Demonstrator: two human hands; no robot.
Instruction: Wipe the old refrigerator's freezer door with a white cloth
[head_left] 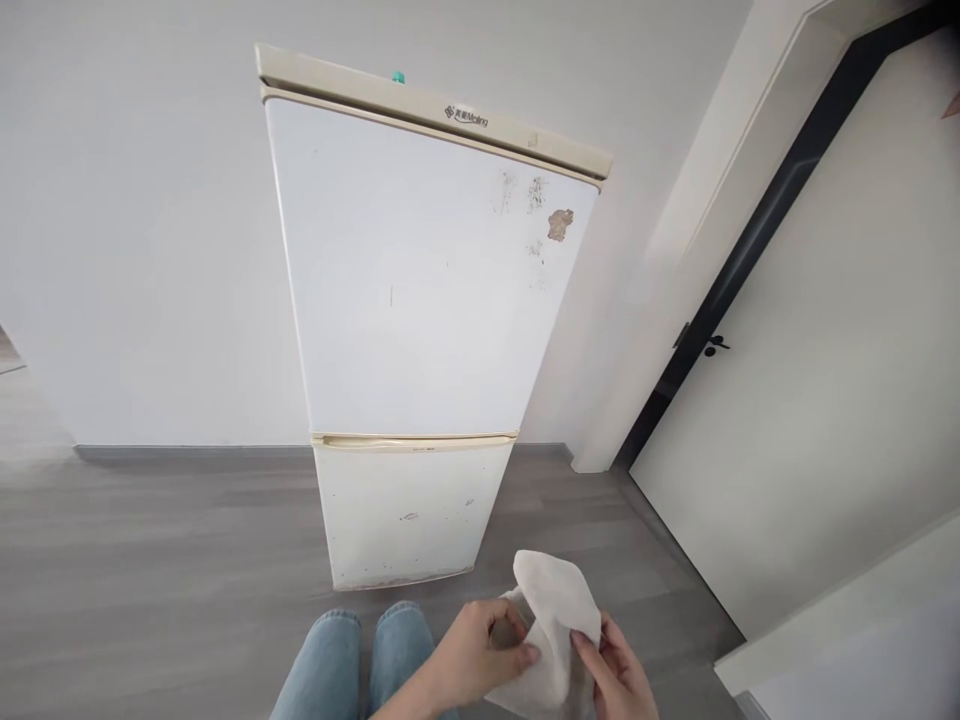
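1. The fridge [420, 300] stands beyond the fingers, doors closed, stains by its upper right corner unwiped.
2. A white cloth [555, 620] sits between both hands.
3. Left hand [472, 660] and right hand [619, 675] fingers clamp its folds.

Both hands, left [480, 655] and right [619, 675], grip white cloth [555, 620]; worn white fridge [420, 330] ahead on grey floor [150, 580]

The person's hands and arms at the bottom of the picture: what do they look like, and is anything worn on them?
Both the left hand and the right hand are bare: no gloves, rings or watch show. The short stretch of left forearm in view carries no sleeve; the right wrist is cut off by the picture's edge. The fingernails look short and unpainted. Below the hands, the knees wear light blue jeans.
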